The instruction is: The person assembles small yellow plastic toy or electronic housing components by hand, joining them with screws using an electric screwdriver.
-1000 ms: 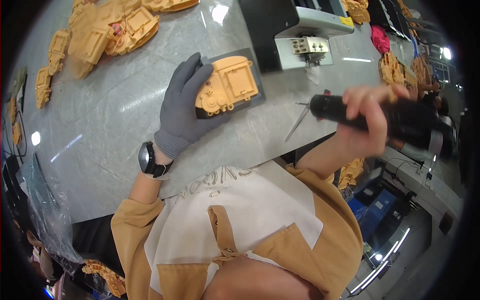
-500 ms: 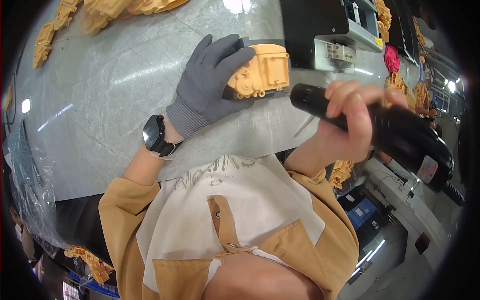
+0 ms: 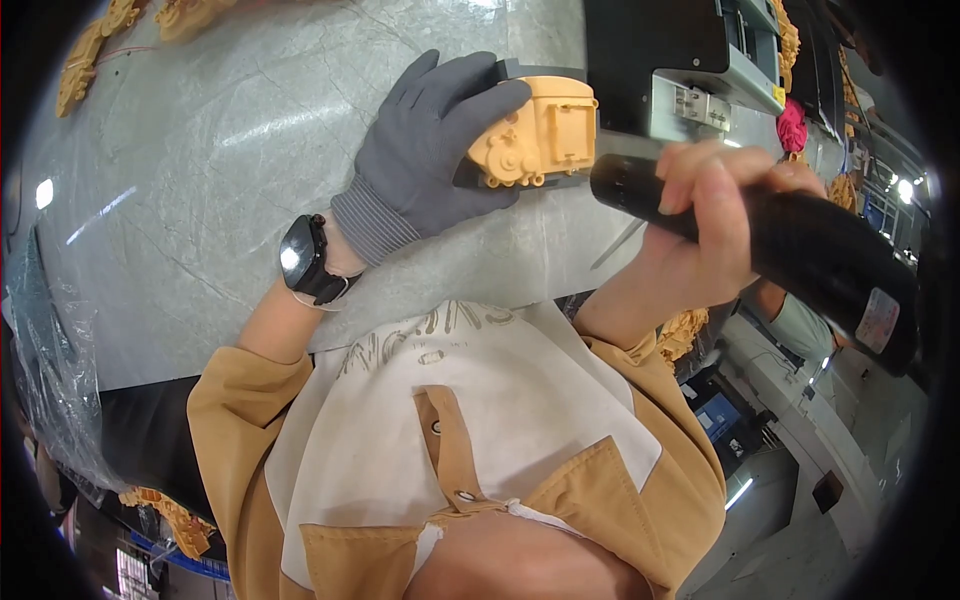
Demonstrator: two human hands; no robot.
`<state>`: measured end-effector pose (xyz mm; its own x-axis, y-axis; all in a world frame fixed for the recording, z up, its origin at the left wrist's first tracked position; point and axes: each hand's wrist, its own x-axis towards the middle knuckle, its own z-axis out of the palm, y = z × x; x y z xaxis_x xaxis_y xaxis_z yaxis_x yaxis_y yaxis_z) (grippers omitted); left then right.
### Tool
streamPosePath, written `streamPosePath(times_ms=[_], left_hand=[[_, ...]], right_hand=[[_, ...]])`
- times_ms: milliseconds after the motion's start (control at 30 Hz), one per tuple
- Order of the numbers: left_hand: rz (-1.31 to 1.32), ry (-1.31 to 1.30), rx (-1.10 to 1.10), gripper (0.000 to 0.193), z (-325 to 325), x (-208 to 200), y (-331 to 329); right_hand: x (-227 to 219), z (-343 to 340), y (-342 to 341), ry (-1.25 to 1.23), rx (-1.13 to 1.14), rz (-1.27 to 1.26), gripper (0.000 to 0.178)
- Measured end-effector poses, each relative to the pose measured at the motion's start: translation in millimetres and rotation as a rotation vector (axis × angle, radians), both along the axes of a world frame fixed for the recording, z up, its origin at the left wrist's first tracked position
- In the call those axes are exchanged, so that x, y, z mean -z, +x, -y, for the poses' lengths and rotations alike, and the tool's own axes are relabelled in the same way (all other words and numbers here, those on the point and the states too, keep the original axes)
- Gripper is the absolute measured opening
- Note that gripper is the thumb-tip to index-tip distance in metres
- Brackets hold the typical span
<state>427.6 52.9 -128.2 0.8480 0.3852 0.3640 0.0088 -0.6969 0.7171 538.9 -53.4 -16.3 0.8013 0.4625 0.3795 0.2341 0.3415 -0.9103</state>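
My left hand (image 3: 420,150), in a grey knitted glove, grips an orange-yellow plastic housing (image 3: 572,135) from its left side. Thumb and fingers lie around the housing, which has a rectangular raised frame and round bosses. Behind it shows the edge of a dark grey block (image 3: 540,72). Bare-skinned, my right hand (image 3: 705,215) is wrapped round a black electric screwdriver (image 3: 830,250). The tool's nose points left, close to the housing's lower right edge. Its bit cannot be made out, so I cannot tell whether it touches.
A grey table (image 3: 270,110) lies under my hands. At the upper right stands a metal device (image 3: 690,100) on a black plate (image 3: 630,60). More orange plastic parts (image 3: 85,60) lie at the far left. Clear plastic sheeting (image 3: 60,370) hangs at the left edge.
The housing and my left hand appear slightly higher and further right in the view. The screwdriver's nose has also shifted slightly right and up. Both hands keep their hold.
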Motion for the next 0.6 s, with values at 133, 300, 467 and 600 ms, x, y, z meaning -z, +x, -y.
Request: streamPosePath(times_ms=[133,300,467,600], left_hand=[[0.004,0.001,-0.002,0.079,0.2,-0.7,0.9],[-0.015,-0.033,0.031,0.080,-2.7,-4.0,5.0],[-0.102,-0.021,-0.006,0.082,2.6,-12.9,0.9],[-0.030,-0.007,-0.005,0.079,2.1,-8.7,6.0]], right_hand=[[2.8,6.1,3.9,0.009,-0.058,0.058,0.045],[0.2,44.0,25.3,0.242,-0.167,0.135,0.048],[-3.8,67.6,85.7,0.379,0.305,0.144,0.045],[5.6,58.9,97.9,0.358,0.365,0.290,0.044]])
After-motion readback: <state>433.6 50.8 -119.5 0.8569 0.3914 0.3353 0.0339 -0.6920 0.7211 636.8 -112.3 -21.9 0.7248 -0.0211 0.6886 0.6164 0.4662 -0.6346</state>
